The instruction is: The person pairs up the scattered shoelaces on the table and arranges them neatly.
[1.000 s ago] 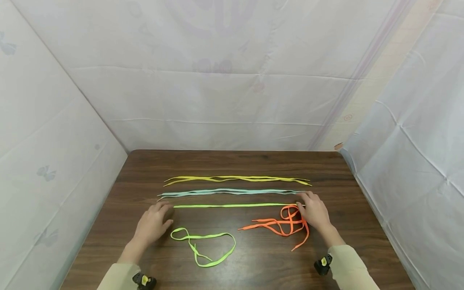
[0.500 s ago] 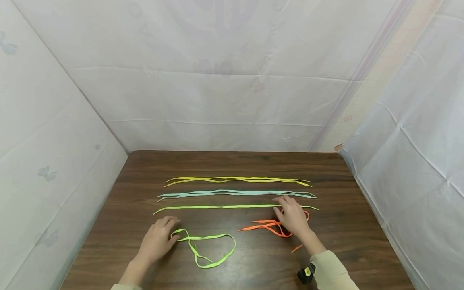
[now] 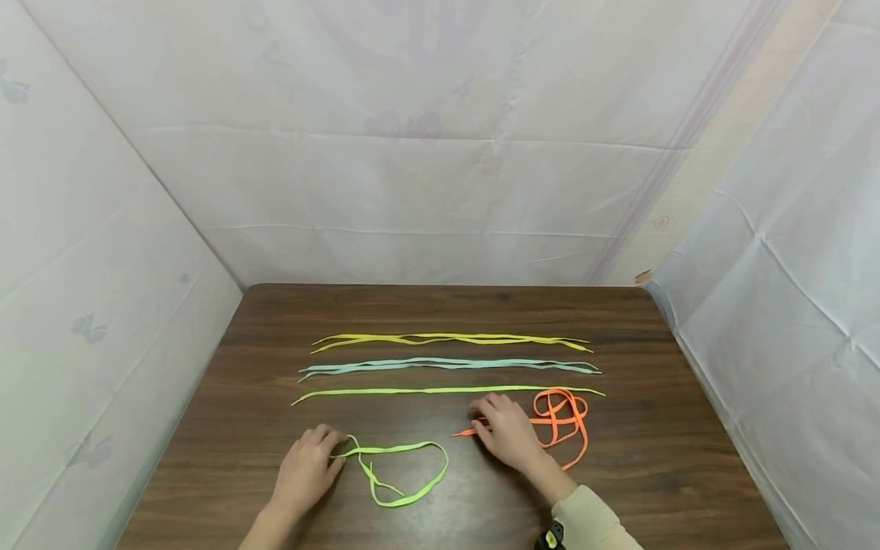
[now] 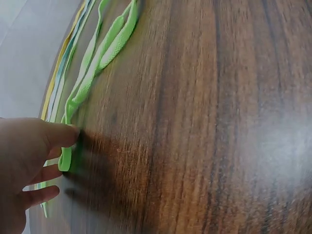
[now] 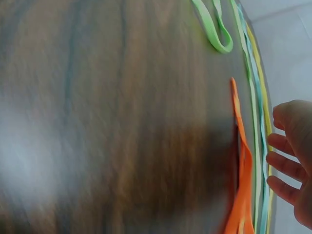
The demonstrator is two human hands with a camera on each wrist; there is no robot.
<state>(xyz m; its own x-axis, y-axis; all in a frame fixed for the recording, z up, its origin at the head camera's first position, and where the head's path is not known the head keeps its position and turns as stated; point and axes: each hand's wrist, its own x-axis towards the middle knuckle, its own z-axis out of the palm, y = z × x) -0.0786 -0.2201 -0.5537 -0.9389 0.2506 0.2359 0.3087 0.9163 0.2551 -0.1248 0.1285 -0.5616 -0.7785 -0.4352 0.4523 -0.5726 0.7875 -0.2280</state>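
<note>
Now, here's the dark wood-grain table [image 3: 687, 473], glare shining near its front, with pale creased sheeting [image 3: 412, 191] rising behind and along both sides. Three rows run straight across: yellow laces [image 3: 364, 337] farthest, light blue laces [image 3: 371, 364] next, then a straight green lace [image 3: 426, 390]. Nearer, left of middle, lies the loose green lace [image 3: 386, 449], looped and crossing itself, and there's the left hand [image 3: 307, 466], thumb and finger pinching its left end and partly hiding it! Over on the right, the orange tangle [image 3: 553, 421] sits right up by the straight green row. The right hand [image 3: 509, 431] covers part of its left strands, fingers spread wide, grip loose; whether they touch, one can't tell. A pale sleeve [image 3: 593, 516] shows behind that wrist.
</note>
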